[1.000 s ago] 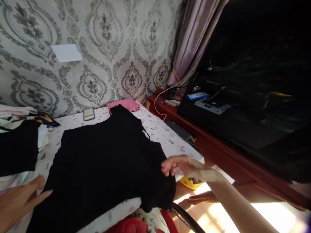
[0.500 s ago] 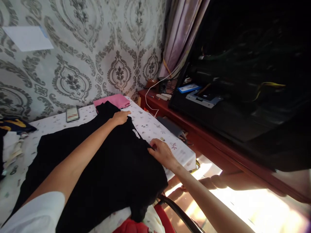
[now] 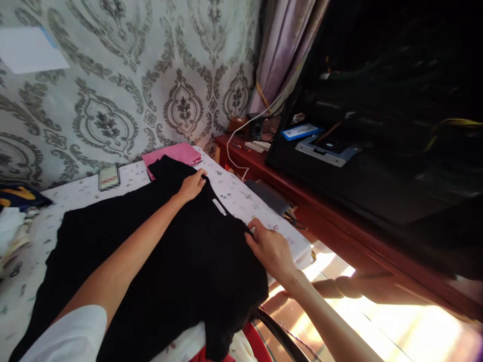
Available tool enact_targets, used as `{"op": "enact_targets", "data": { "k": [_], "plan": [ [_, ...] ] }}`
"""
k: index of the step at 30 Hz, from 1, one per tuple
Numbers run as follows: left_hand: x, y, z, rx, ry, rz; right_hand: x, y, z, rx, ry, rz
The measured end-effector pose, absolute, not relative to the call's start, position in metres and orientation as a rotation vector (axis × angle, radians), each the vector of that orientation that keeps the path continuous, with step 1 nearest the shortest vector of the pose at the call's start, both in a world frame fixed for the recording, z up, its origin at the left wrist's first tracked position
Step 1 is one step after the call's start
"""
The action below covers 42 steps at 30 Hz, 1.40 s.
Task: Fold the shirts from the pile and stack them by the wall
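Observation:
A black shirt [image 3: 181, 256] lies spread over the patterned bed sheet, a small white label [image 3: 219, 206] showing at its neckline. My left hand [image 3: 193, 185] pinches the shirt's edge on the far side of the neck opening. On the near side of that opening, my right hand [image 3: 272, 247] grips the edge between thumb and fingers. One sleeve hangs down at the near edge. Part of a folded pink cloth [image 3: 175, 152] is covered by the far end of the shirt.
A small blurred-out card or box [image 3: 109, 176] lies by the wall. Folded clothes [image 3: 22, 196] sit at the left. To the right stands a red wooden desk [image 3: 324, 216] with a large dark screen [image 3: 396, 125]. A black curved rail [image 3: 281, 334] is at the near edge.
My right hand has moved right and slightly nearer with the shirt's edge, and the neckline looks straighter, its label more visible. My left hand has shifted slightly right. The view has shifted a little.

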<state>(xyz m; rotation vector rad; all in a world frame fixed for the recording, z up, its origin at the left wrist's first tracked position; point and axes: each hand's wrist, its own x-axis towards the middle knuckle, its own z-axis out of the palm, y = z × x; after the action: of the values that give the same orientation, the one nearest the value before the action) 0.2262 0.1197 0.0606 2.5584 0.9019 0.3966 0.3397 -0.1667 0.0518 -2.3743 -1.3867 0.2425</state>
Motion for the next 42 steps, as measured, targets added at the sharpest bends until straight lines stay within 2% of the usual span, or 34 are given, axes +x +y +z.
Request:
{"op": "enact_targets", "data": {
  "k": [5,11,16,21,25,28,32,38,42],
  "plan": [
    [0.17,0.088,0.056,2.624,0.582,0.559,0.336,-0.149,0.068,-2.138,-1.541,0.073],
    [0.09,0.071,0.039,2.705,0.915,0.433,0.278,-0.043,0.079,-1.605,-2.085,0.172],
    [0.009,0.089,0.04,2.609,1.255,0.379,0.243,0.04,0.053,-1.733,-2.27,0.199],
    [-0.096,0.115,0.047,2.427,1.808,0.299,0.278,0.076,0.035,-1.988,-2.153,0.046],
    [-0.153,0.126,0.047,2.348,2.006,0.259,0.303,0.089,0.03,-2.092,-2.079,-0.013],
    [-0.162,0.13,0.046,2.332,2.069,0.253,0.305,0.091,0.029,-2.129,-2.068,-0.016],
    [-0.134,0.131,0.051,2.397,2.103,0.299,0.293,0.098,0.037,-2.098,-2.034,-0.053],
    [-0.069,0.121,0.048,2.627,1.329,0.164,0.273,0.133,0.043,-1.817,-2.005,-0.045],
    [-0.09,0.131,0.037,2.608,1.526,0.16,0.281,0.148,0.034,-1.802,-1.919,0.063]
  ]
}}
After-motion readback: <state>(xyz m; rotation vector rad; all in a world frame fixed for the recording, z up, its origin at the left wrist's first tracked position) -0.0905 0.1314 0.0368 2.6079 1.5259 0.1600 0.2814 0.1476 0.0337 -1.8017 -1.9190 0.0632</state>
